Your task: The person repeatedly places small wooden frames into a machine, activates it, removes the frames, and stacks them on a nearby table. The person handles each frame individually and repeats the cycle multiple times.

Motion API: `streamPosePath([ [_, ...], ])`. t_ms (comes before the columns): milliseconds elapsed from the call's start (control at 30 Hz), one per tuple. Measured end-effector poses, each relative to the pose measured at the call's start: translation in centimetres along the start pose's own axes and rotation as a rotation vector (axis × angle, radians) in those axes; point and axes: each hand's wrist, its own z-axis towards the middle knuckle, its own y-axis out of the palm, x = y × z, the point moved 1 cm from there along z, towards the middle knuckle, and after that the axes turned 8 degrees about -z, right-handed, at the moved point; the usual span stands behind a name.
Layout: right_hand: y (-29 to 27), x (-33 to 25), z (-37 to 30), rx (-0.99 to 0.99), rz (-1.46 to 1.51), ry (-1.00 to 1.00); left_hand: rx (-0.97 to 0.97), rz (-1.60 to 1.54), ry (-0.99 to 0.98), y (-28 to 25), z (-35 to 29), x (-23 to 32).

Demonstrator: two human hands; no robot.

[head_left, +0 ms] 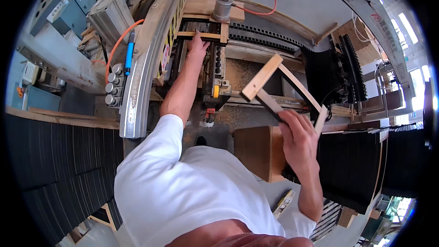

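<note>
Workshop floor (pixel 226 119): grey, sawdust-strewn, near picture centre
Black sheet stack (pixel 68 160): lower left
Wooden frame (pixel 264 77): right of centre, held aslant
Right hand (pixel 299 137): fingers closed on the wooden frame's lower end
Left hand (pixel 196 47): upper centre, touching a wooden strip (pixel 211 35), grip unclear; well apart from the right

Woodworking workshop; sawdust (pixel 242 74); wooden frame (pixel 263 77); metal cylinder (pixel 222 10)

Left arm (pixel 183 84): stretched forward, nearly straight
Left hand (pixel 196 47): fingers reaching forward, grip unclear
Right arm (pixel 310 190): bent at the elbow
Right hand (pixel 300 132): back uppermost, fingers curled in a grip
</note>
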Motion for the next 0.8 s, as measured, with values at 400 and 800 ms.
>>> streamPosePath([
  [400, 18.2, 4.1, 15.6, -0.019, 0.135, -0.301, -0.170, -0.045, -0.089, -4.5, -10.2, -0.8],
  [800, 28.6, 4.6, 21.6, -0.115, 0.225, -0.554, -0.287, -0.100, -0.023, -6.8, -12.6, -1.0],
])
